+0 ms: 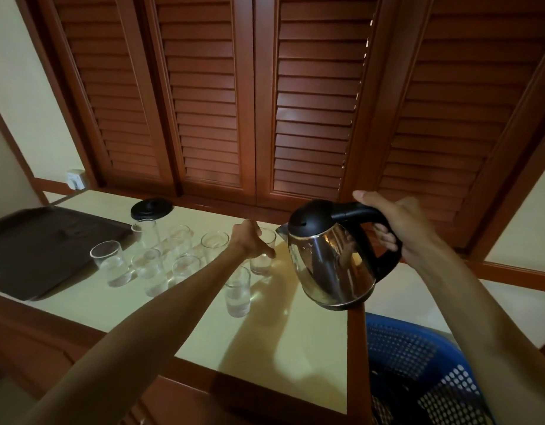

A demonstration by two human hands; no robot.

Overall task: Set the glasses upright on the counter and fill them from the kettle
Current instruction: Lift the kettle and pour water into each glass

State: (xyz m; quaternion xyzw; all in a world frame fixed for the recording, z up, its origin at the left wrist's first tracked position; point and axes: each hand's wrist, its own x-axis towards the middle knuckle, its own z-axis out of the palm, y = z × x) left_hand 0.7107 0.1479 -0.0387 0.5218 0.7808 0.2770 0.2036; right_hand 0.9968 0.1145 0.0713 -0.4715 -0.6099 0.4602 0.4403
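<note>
The left hand reaches across the counter and wraps around a clear glass standing upright at the right end of the group, fingers closed on its side. The right hand grips the black handle of the steel kettle, held in the air just right of that glass and tilted slightly, its spout pointing at the glass rim – no water can be seen leaving it. Left of the held glass stand the other glasses, all upright, clustered close together. Beyond them sit the round black kettle base and a dark tray; a blue basket is below the kettle
</note>
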